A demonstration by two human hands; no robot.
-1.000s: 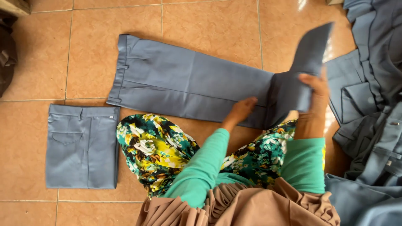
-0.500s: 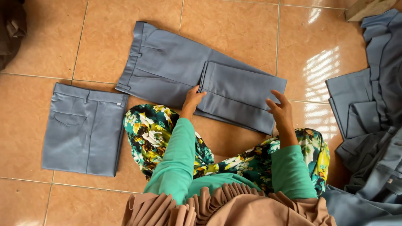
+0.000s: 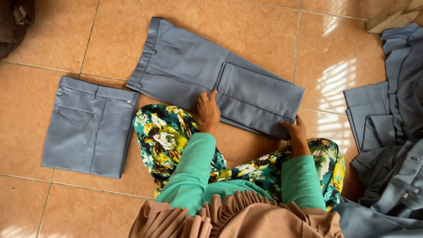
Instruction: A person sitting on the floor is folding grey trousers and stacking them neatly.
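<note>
Leg now folded over trousers (image 3: 211, 79) | hands (image 3: 209, 110) (image 3: 296, 132) press near edge

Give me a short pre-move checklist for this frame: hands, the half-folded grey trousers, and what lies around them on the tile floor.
1. Left hand flat on the trousers at the fold edge: ok.
2. Right hand at the near corner of the folded-over legs: ok.
3. Folded-over legs lying flat, edges roughly aligned: ok.
4. Waistband end spread flat on the floor: ok.
5. Finished folded pair lying apart: ok.
6. Grey pile apart from the trousers: ok.
</note>
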